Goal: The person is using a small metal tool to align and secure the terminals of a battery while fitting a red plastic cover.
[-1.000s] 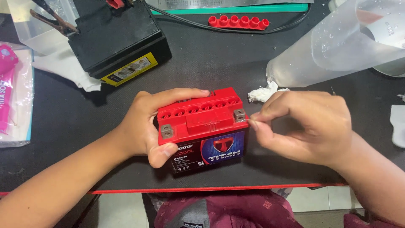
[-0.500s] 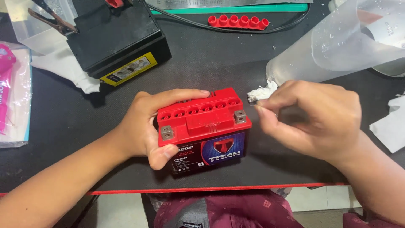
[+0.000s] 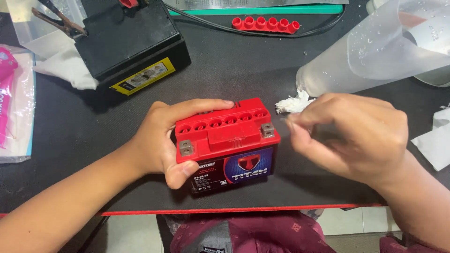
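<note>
Cluttered black mat (image 3: 243,70), red-edged

A red-topped battery (image 3: 227,140) is showing a blue-and-red label; a black battery (image 3: 126,42) is wearing a yellow sticker; a red cap strip (image 3: 266,23) is lying near the black mat's (image 3: 234,70) far edge.

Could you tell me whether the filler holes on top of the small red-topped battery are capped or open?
Open: the red-topped battery, held by the left hand, shows six uncovered holes, while a red cap strip lies apart.

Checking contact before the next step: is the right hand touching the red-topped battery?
No, the right hand hovers apart from the red-topped battery.
</note>
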